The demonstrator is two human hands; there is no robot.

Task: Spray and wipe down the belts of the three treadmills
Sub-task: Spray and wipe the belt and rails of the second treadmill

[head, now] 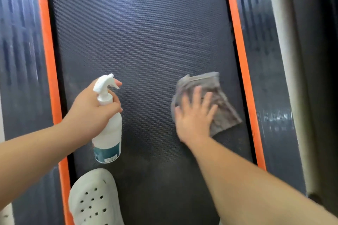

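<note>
the treadmill belt (146, 42) fills the middle of the view, a dark, finely dotted surface running from the bottom edge to the top. on its right part lies a grey cloth (221, 97), crumpled and loosely folded, its outline blurred. its far corner comes just beside the right orange strip (241, 60), but whether the two touch cannot be told. the right grip (193, 115), a bare hand, lies flat on the near half of the cloth with fingers straight and spread, palm pressing it to the belt and closed round nothing.

to the left, over the belt's left part, the left grip (91, 111) holds a spray bottle (109, 133). its fingers are curled round the neck just under the white trigger head (105, 83), and one fingertip shows beyond the head, at the trigger. the bottle hangs tilted with its base toward the viewer, the head pointing up the belt. its body is white and opaque with a teal label band near the base, so what is inside, or how much, cannot be seen.

below the bottle in the picture, a white clog (93, 199) with round holes in its top stands on the belt's near left corner, close to the left orange strip (49, 60).

outside each orange strip runs a dark, glossy ribbed side rail, the left rail (18, 60) and the right rail (265, 60), both catching streaks of light. beyond the right rail a pale band and a dark upright edge close off the view.
</note>
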